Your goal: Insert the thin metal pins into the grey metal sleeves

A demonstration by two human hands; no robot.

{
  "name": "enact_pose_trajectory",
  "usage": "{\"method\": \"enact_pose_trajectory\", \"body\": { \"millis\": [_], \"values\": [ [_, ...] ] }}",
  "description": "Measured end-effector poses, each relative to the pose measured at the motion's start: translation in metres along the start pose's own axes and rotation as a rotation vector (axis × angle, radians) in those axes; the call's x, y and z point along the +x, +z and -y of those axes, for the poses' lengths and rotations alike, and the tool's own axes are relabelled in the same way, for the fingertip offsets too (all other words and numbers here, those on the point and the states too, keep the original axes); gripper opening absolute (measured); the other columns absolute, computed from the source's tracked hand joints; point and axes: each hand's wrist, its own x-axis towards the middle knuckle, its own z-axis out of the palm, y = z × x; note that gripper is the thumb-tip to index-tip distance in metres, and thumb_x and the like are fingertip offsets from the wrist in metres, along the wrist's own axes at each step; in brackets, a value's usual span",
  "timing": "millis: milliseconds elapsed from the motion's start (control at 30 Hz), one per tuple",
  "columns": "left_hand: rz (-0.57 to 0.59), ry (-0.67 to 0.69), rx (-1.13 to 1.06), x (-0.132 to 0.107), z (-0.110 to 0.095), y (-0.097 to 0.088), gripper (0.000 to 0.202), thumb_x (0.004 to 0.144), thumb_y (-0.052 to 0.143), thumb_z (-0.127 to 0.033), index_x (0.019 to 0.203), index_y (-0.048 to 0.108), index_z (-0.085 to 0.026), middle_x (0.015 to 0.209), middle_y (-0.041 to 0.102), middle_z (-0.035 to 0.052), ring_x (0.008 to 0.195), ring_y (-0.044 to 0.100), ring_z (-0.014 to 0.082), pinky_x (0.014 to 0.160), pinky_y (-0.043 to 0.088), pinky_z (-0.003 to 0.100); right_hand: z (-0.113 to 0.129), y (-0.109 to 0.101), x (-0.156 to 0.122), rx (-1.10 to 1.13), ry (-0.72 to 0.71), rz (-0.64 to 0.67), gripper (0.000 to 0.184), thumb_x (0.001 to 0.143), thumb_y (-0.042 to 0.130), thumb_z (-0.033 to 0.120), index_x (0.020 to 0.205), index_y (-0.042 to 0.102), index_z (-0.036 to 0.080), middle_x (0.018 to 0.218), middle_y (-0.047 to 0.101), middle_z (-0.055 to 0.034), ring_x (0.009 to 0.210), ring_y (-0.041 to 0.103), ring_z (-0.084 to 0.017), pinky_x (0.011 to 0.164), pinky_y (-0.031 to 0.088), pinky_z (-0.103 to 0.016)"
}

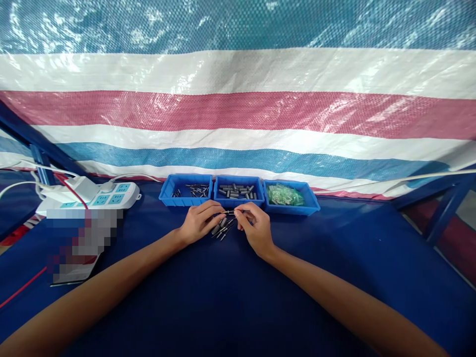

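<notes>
Two bare hands are engaged just on the near side of the middle bin [223,202], which serves as reference for all positions. The left hand [202,222] is near its front left corner; its grip is narrow, thumb and fingers closed on one end of a slim metal piece [228,212]. The right hand [255,225] is near the front right corner; its grip is likewise narrow, pinching the other end. The piece lies roughly level between the two, in front of the middle bin. Loose pieces [223,228], thin pins and grey cylinders, lie on the worktop [238,297] nearer the wearer than the middle bin, below the held piece.

Contents: the middle bin holds grey cylinders [237,190]. The left bin [182,202], just beside it on the left, holds thin dark pins [198,190]. The right bin [293,210], just beside it on the right, holds green translucent pieces [285,195]; their exact form cannot be told. A white power strip [124,198] lies well left of the middle bin. Behind the middle bin hangs a striped sheet [238,111].
</notes>
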Motion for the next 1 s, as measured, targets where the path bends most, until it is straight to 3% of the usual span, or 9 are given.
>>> {"method": "enact_pose_trajectory", "body": {
  "millis": [533,1000],
  "values": [
    [-0.086,-0.139,-0.059,-0.0010,0.0009,0.0021,0.008,0.085,0.056,-0.017,0.089,0.062,-0.014,0.085,0.064,0.0063,0.073,0.060,0.0114,0.063,0.048,0.020,0.0025,-0.0019,-0.0009,-0.038,-0.050,0.032,0.023,0.090,0.052,0.029,0.108,0.063,0.022,0.081,0.052,-0.0011,0.053,0.052,-0.008,0.051,0.047,-0.023],
    [-0.059,-0.105,-0.078,0.0005,0.0004,0.0010,0.010,0.088,0.053,-0.018,0.089,0.062,-0.014,0.084,0.064,0.0070,0.076,0.061,0.0129,0.067,0.050,0.023,0.0000,-0.0024,-0.0027,-0.132,-0.153,0.056,0.034,0.088,0.052,0.025,0.122,0.057,0.025,0.085,0.056,-0.0028,0.062,0.053,-0.011,0.058,0.050,-0.026]
  ]
}}
